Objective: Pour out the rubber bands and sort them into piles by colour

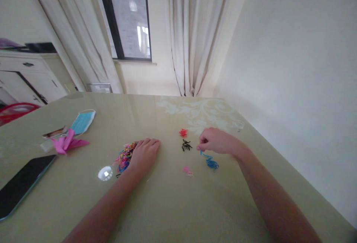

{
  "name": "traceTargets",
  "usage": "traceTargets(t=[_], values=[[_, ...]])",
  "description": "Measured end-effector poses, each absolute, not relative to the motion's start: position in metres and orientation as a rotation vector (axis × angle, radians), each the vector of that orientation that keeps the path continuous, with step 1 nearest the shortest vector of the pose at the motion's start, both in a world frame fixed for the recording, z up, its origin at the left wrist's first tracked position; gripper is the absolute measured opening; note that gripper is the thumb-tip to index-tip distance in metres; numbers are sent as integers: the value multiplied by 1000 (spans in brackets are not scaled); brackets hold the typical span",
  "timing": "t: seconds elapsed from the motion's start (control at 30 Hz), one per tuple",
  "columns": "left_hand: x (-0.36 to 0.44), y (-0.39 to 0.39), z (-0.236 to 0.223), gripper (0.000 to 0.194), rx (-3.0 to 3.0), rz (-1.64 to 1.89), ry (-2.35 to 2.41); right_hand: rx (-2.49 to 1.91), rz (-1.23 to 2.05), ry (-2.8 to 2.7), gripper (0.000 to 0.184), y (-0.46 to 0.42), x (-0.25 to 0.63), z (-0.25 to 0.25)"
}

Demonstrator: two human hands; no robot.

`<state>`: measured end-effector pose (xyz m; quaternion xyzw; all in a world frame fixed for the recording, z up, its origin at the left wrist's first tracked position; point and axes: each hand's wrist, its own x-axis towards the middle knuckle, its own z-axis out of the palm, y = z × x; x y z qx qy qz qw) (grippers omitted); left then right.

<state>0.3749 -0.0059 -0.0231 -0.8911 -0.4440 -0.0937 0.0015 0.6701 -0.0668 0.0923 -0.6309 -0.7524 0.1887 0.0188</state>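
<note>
A heap of mixed-colour small rubber bands (125,157) lies left of centre on the table. My left hand (145,155) rests palm down against its right side, fingers stretched out and covering part of it. Pinched between the fingertips of my right hand (214,140) is a blue rubber band (200,152), mostly hidden by the fingers. Just below that hand lies a pile of blue rubber bands (212,163). To its left are small groups of black rubber bands (186,145), red rubber bands (183,133) and pink rubber bands (187,171).
A dark phone (23,183) lies at the left of the table (167,209). Beyond it are a pink folded item (68,143) and a blue face mask (83,121). A bright round spot (105,173) shows beside the heap. A wall (301,79) borders the right side.
</note>
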Motion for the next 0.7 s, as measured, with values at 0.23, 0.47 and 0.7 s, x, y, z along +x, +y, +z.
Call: traceTargets(t=[0.23, 0.47, 0.7], values=[[373, -8, -23, 32, -2797, -356, -1450, -2157, 699, -2287, 11, -44, 691, 58], [374, -8, -21, 36, -2778, -351, -1466, -2135, 932, -2297, 22, -40, 696, 49], [374, -8, -22, 34, -2779, -377, -1470, -2082, 801, -2287, 20, -40, 699, 54]])
